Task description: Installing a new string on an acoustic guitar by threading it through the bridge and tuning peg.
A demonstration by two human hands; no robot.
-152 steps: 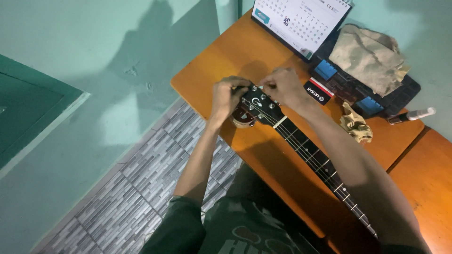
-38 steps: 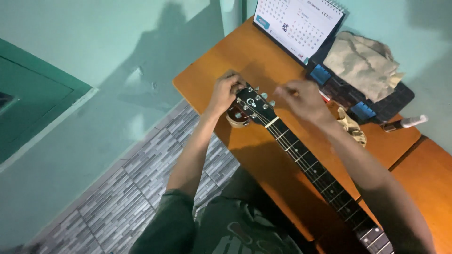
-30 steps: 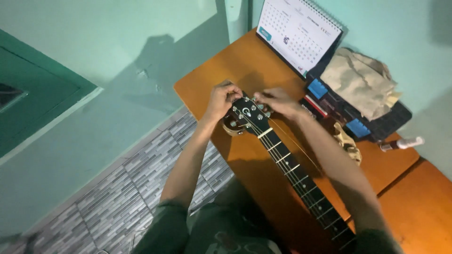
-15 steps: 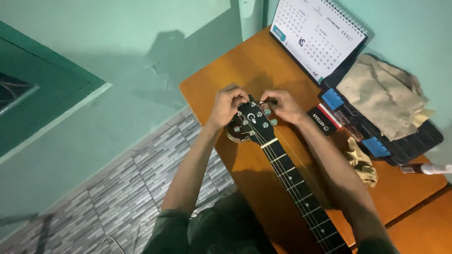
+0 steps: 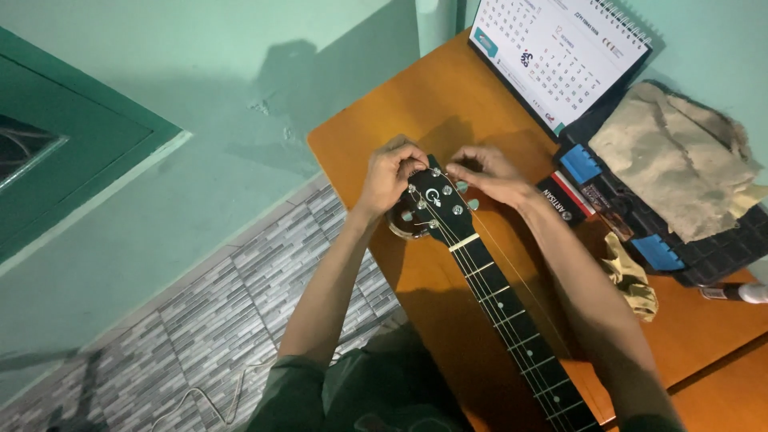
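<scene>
A black guitar headstock (image 5: pixel 436 206) with pale tuning pegs lies over the orange wooden table (image 5: pixel 416 104), and its fretted neck (image 5: pixel 512 320) runs down to the lower right. My left hand (image 5: pixel 390 170) curls around the headstock's top left edge, fingers pinched at a peg there. My right hand (image 5: pixel 488 172) sits at the top right edge, fingertips pinching a thin string end near the upper pegs. A loose string (image 5: pixel 512 268) trails along the right side of the neck.
A desk calendar (image 5: pixel 556 56) stands at the table's back. To the right lie a crumpled tan cloth (image 5: pixel 680 156) on a dark tray with blue blocks (image 5: pixel 640 212), a small dark box (image 5: pixel 564 200), a beige rag (image 5: pixel 632 276) and a marker (image 5: pixel 740 292). Grey tiled floor lies left.
The view has swung and come closer. My right hand, lifted off to the right a second ago, has come back to the headstock's top right; my left hand stayed on the left pegs.
</scene>
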